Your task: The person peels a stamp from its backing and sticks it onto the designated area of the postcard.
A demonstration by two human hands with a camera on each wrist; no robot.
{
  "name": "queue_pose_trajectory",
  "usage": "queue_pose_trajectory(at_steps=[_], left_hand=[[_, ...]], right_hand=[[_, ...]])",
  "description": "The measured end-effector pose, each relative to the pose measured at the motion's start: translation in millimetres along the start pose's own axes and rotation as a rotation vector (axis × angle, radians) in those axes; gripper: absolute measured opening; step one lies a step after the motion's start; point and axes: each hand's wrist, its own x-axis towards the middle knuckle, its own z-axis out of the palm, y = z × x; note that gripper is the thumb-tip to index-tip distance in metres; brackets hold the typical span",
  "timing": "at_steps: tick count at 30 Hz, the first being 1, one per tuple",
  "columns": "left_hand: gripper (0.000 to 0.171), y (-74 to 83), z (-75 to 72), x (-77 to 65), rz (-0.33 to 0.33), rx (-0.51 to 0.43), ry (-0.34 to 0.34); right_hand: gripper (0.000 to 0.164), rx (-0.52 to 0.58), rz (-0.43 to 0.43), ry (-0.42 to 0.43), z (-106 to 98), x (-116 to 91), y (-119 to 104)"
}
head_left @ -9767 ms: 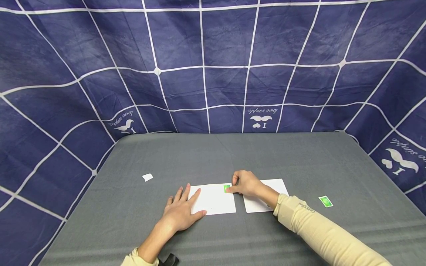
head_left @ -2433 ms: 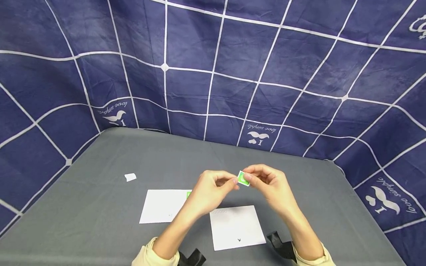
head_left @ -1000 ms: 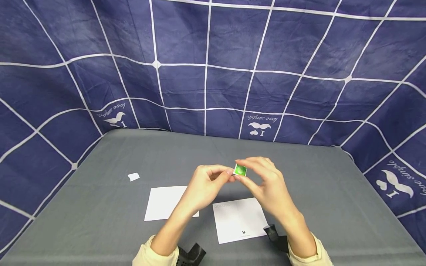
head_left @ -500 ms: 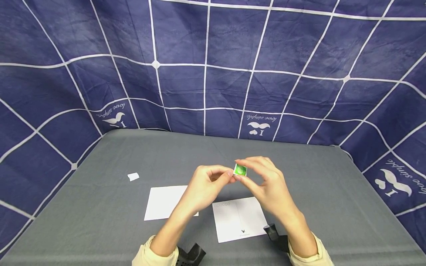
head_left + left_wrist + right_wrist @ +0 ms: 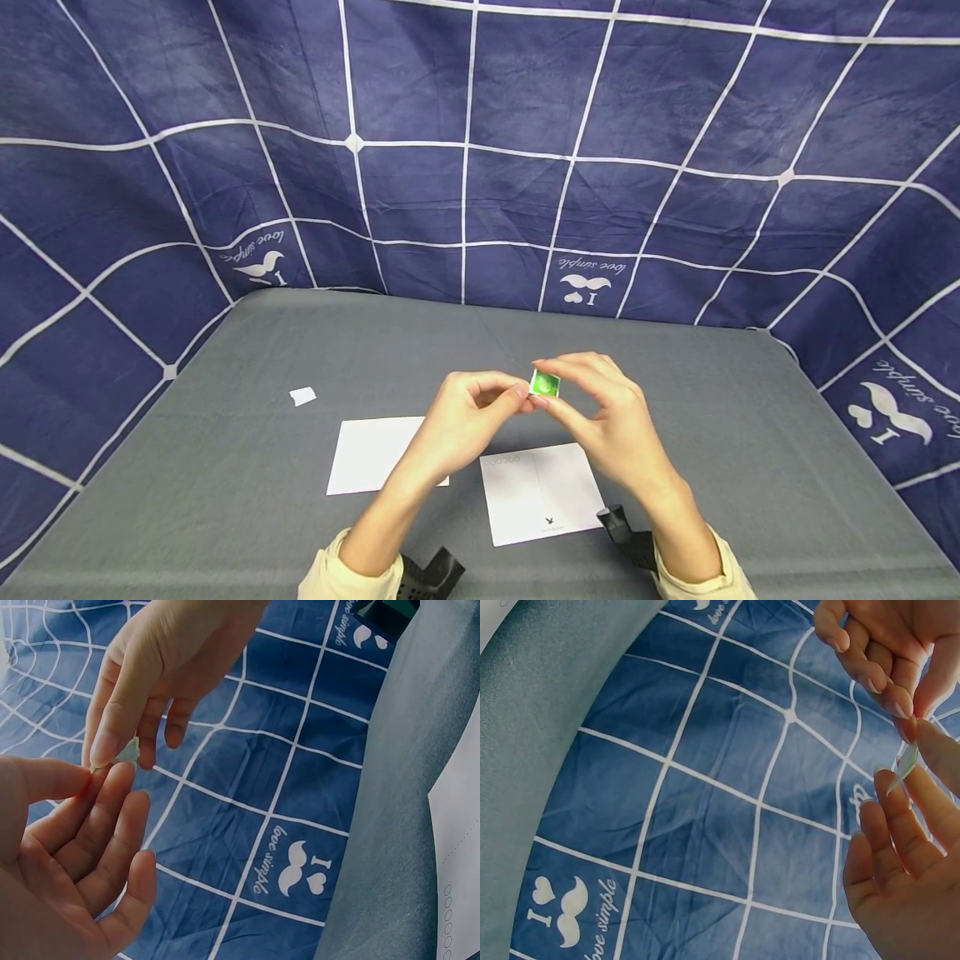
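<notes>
A small green stamp (image 5: 544, 383) with a white border is held up above the table between both hands. My left hand (image 5: 467, 425) pinches its lower left corner between thumb and index finger. My right hand (image 5: 613, 417) grips its edges, index finger above and thumb below. Edge-on in the right wrist view, the stamp (image 5: 905, 766) shows its pale side. Below lie two white envelopes: the left envelope (image 5: 367, 454) is partly covered by my left forearm, hiding its upper right corner. The right envelope (image 5: 540, 492) bears faint small circles and a dark mark.
A torn white paper scrap (image 5: 303, 396) lies at the left on the grey cloth-covered table (image 5: 720, 467). Behind the table hangs a blue curtain (image 5: 405, 192) with white lines. Black wrist mounts (image 5: 431, 575) sit near both cuffs.
Earlier, the right hand touched a green stamp on the left envelope while another lay at the right. That loose stamp is now in both hands. Over the last second, the hands barely move.
</notes>
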Motion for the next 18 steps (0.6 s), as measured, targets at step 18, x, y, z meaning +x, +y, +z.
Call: queue_pose_trajectory(at_steps=[18], left_hand=[[0.017,-0.9,-0.5,-0.4,-0.021,0.03,0.005]], right_hand=[[0.033,-0.073,-0.078,-0.018,2.7,-0.5,-1.1]])
